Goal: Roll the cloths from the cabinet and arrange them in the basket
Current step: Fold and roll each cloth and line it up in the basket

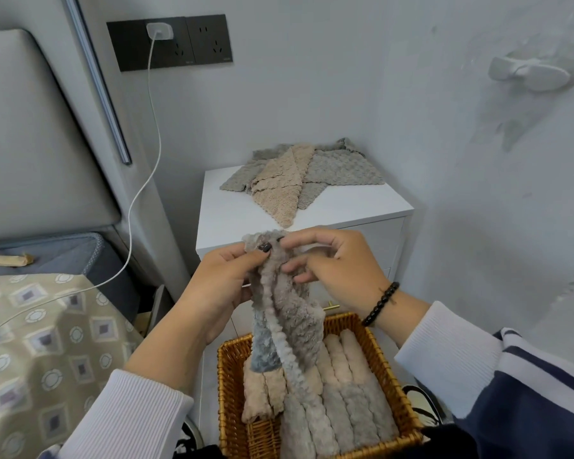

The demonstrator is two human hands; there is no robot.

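Far left: bed with patterned cover [30, 342], a white charging cable [140, 180] trailing across it from the wall socket [169, 43]. Left hand [219, 286]: closed, thumb and fingers pinching the top left corner of a grey fleece cloth [285, 313] folded lengthwise. Right hand [338, 263]: fingers curled onto the same top edge, beaded bracelet [380, 304] at the wrist. The cloth hangs free from both hands, its lower end draped into the wicker basket [391, 382] below. Basket contents: beige and grey rolls [348, 392] laid side by side, one beige piece at the left looser. Behind, white cabinet [239, 207], carrying unrolled grey and beige cloths [292, 173] on its top. Handling advice, as judgement: square the long edges first, start a tight turn at the pinched end, keep even tension from both hands, then seat the roll in the open left side of the basket.
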